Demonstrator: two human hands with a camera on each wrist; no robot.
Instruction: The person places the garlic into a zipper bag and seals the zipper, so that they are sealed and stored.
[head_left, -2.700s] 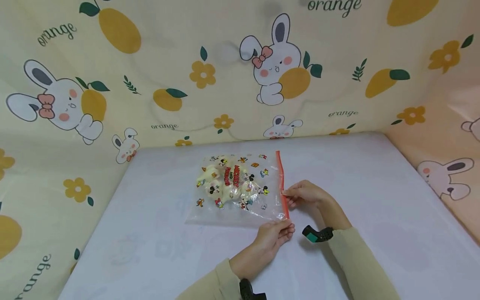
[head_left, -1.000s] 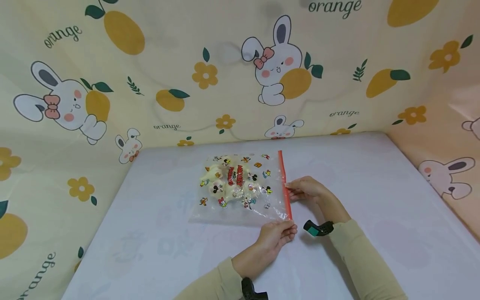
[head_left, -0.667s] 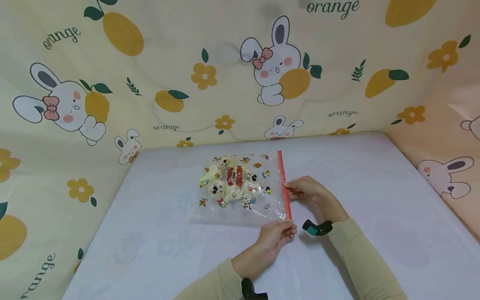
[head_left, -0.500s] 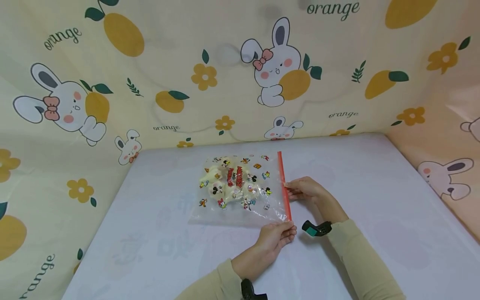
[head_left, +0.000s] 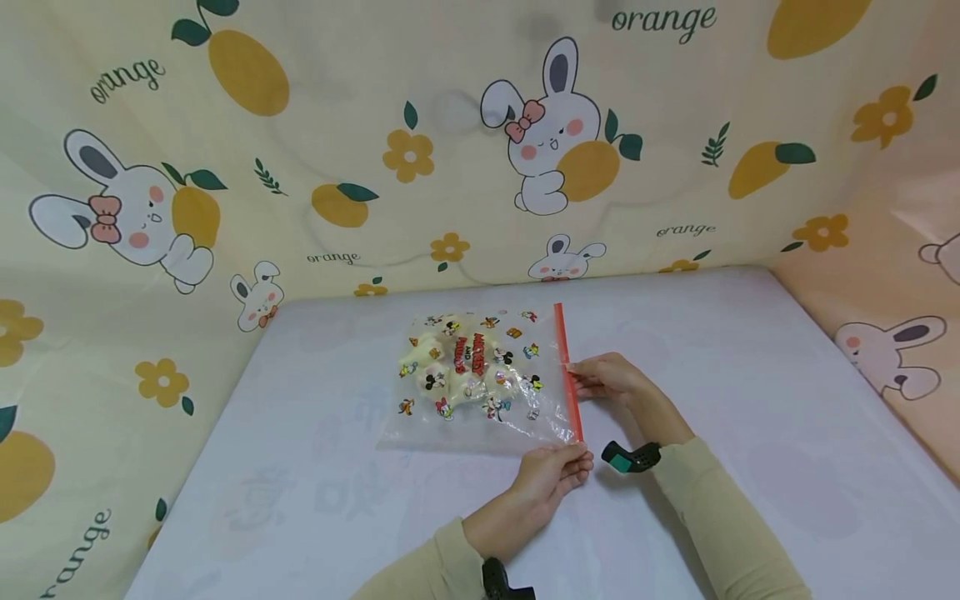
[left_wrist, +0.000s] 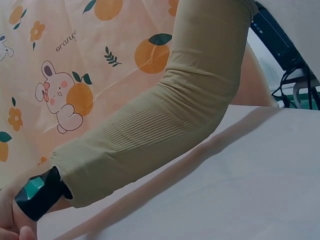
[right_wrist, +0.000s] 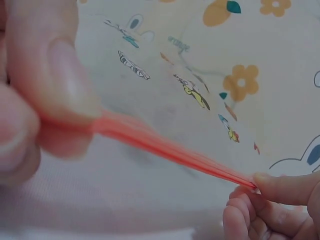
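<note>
A clear zip bag (head_left: pixel 536 400) with small printed cartoon figures and red lettering lies on the white table. Inside it are pale yellow rounded lumps, whose kind I cannot tell. Along its right side runs a red closure strip (head_left: pixel 562 333). My left hand (head_left: pixel 543 479) pinches the near corner at the strip's end. Farther up, my right hand (head_left: pixel 618 387) pinches the strip's edge between thumb and fingers. In the right wrist view, the strip (right_wrist: pixel 165 150) stretches between my large, near left-hand fingers (right_wrist: pixel 65 85) and my right hand (right_wrist: pixel 280 210).
The table (head_left: pixel 300 517) stretches out on all sides of the bag. A printed curtain (head_left: pixel 420 75) with rabbits and oranges hangs behind it and along both sides. Black wrist devices (head_left: pixel 630 457) sit on both wrists. A dark device with cables (left_wrist: pixel 282 45) stands in the left wrist view.
Since the earliest frame my right hand has slid slightly along the strip toward the far side. The view has shifted a little. Both hands have stayed almost still over the last second.
</note>
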